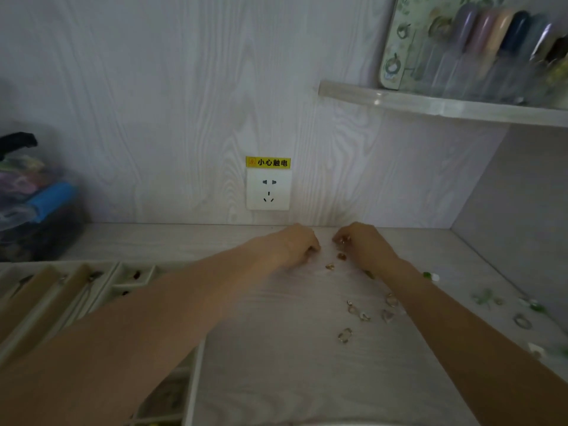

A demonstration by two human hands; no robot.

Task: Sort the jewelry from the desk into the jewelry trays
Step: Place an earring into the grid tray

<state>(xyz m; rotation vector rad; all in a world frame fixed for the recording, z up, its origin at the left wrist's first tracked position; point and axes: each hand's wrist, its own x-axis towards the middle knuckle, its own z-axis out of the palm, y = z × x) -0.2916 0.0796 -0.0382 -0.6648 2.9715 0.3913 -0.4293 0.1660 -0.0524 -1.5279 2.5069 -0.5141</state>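
Both my hands reach to the back of the pale wooden desk, close to the wall. My right hand pinches a small gold ring in its fingertips. My left hand has its fingers curled down against the desk; I cannot see whether it holds anything. Two amber pieces lie just in front of the hands. Several silver rings are scattered nearer to me, and green pieces lie at the right. The jewelry tray with compartments and ring rolls sits at the left.
A wall socket with a yellow warning label is behind the hands. A clear box of coloured items stands at the back left. A clear shelf with bottles hangs at the upper right. A side wall closes the desk on the right.
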